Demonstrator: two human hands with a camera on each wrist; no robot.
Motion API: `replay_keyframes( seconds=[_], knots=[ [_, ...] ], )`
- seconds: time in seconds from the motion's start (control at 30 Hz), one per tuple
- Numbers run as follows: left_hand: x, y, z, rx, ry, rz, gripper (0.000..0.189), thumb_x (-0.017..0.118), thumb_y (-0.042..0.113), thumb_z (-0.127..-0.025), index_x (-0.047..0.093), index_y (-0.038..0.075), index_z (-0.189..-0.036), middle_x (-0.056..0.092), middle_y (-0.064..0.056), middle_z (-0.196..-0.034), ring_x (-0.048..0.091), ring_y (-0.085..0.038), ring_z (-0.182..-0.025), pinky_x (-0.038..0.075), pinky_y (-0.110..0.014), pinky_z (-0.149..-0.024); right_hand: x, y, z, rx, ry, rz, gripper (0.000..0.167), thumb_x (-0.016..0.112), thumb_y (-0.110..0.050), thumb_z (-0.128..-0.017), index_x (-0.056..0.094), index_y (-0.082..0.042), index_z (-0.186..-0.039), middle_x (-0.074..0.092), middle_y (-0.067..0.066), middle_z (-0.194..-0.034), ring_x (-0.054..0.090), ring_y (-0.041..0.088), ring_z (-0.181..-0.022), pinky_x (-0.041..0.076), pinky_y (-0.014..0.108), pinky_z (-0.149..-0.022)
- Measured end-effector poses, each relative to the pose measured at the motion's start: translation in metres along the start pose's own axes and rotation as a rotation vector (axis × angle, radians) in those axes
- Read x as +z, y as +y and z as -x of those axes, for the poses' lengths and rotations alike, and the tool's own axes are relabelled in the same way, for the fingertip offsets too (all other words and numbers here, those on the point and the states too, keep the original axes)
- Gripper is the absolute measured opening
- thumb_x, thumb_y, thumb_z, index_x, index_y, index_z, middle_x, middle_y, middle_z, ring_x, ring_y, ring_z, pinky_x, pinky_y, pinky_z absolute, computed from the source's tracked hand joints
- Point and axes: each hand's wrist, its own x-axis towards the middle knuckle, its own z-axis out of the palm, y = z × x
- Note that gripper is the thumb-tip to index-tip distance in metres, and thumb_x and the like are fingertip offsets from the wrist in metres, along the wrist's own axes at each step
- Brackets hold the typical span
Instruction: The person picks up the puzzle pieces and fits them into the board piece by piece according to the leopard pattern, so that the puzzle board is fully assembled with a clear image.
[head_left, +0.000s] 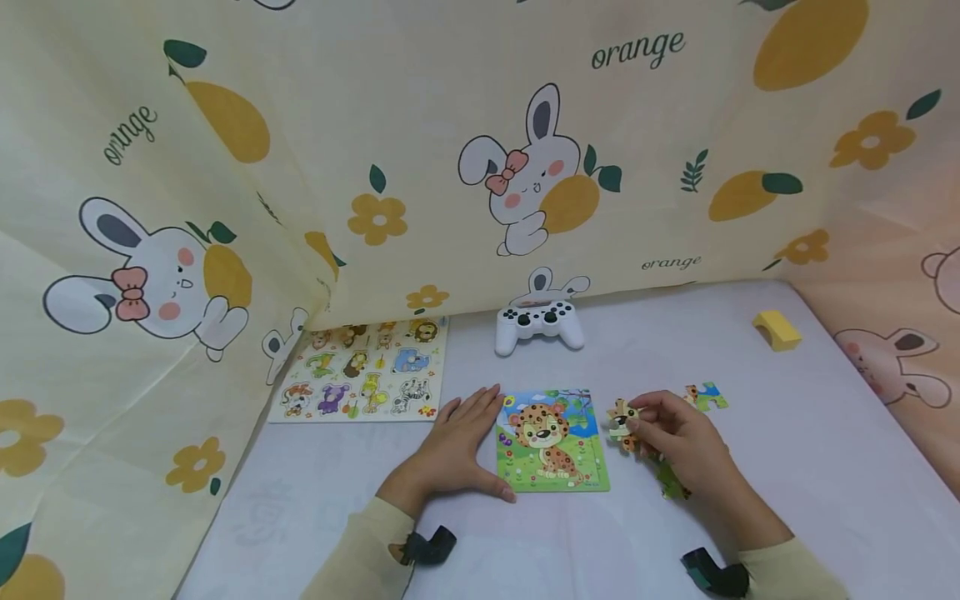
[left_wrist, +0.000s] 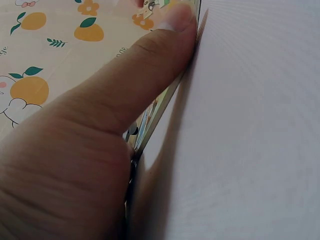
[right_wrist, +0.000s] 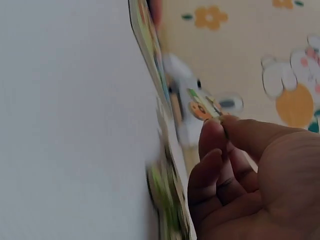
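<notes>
A square leopard picture puzzle board point(head_left: 551, 462) lies flat in front of me in the head view. My left hand point(head_left: 459, 454) rests at its left side, fingers spread and straight, the thumb along the lower left corner. In the left wrist view that thumb point(left_wrist: 145, 60) reaches along the board's edge. Just right of the board, my right hand point(head_left: 686, 446) pinches a small puzzle piece point(right_wrist: 201, 107) between thumb and fingertips, raised off the table. Loose puzzle pieces point(head_left: 671, 483) lie beneath this hand, partly hidden, and another piece point(head_left: 711, 396) lies beyond it.
A larger animal puzzle board point(head_left: 360, 408) lies at the back left, under the edge of the printed curtain point(head_left: 420, 125). A white game controller point(head_left: 538, 325) sits behind the leopard board. To the back right stands a yellow arch block point(head_left: 777, 331) on the white tabletop point(head_left: 810, 467).
</notes>
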Motion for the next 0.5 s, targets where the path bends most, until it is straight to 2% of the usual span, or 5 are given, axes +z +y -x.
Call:
replay_keyframes(
  seconds=[0.13,0.3,0.5],
  knots=[
    [0.0,0.002,0.0,0.006,0.004,0.01,0.15,0.085,0.088,-0.065,0.018,0.013,-0.176,0.005,0.002,-0.182,0.0,-0.015,-0.165,-0.001,-0.05,-0.131,0.017,-0.005,0.002,-0.031,-0.049,-0.058,0.03,0.074,-0.001,-0.104,0.065,0.001,-0.132,0.069,0.012,-0.104,0.069,0.023,-0.078,0.062,0.031,-0.066],
    [-0.001,0.003,-0.001,0.013,0.01,0.017,0.148,0.086,0.086,-0.065,0.02,0.012,-0.176,0.007,0.001,-0.182,0.002,-0.017,-0.166,0.0,-0.052,-0.131,0.038,-0.012,0.003,-0.013,-0.12,-0.127,0.035,0.073,0.004,-0.102,0.064,0.003,-0.136,0.072,0.013,-0.106,0.071,0.023,-0.082,0.062,0.031,-0.07],
    [-0.001,0.001,0.0,0.002,0.0,0.023,0.149,0.084,0.088,-0.066,0.018,0.013,-0.176,0.005,0.003,-0.182,0.0,-0.015,-0.165,-0.001,-0.051,-0.131,0.07,-0.024,0.002,0.018,-0.118,-0.09,0.037,0.074,0.0,-0.103,0.068,-0.003,-0.139,0.073,0.006,-0.104,0.071,0.021,-0.083,0.061,0.029,-0.072]
  ],
)
